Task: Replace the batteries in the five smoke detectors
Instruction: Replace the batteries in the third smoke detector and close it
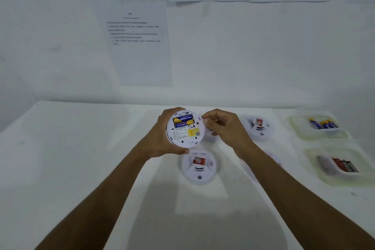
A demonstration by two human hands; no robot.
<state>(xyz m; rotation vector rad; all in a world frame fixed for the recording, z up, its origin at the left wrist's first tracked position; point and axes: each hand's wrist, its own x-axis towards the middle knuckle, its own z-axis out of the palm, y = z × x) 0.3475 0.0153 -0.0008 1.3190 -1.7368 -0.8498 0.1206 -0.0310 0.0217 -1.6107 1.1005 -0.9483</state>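
Observation:
My left hand (pixel 160 138) grips a round white smoke detector (pixel 185 129) above the table, its back facing me. Its open bay shows two blue-and-yellow batteries (pixel 182 122). My right hand (pixel 225 128) is beside the detector's right edge with its fingers curled; it seems to pinch a small white piece (pixel 207 123), which is hard to make out. Another white detector (pixel 198 166) lies on the table below my hands, and one more detector (pixel 257 128) lies to the right. A further detector (pixel 210 136) is mostly hidden behind my right hand.
Two pale trays stand at the right: the far tray (pixel 300 130) holds blue-and-yellow batteries (pixel 323 124), the near tray (pixel 316 170) holds red and grey batteries (pixel 345 165). Printed sheets (pixel 140 42) hang on the white wall behind the white table (pixel 81 138).

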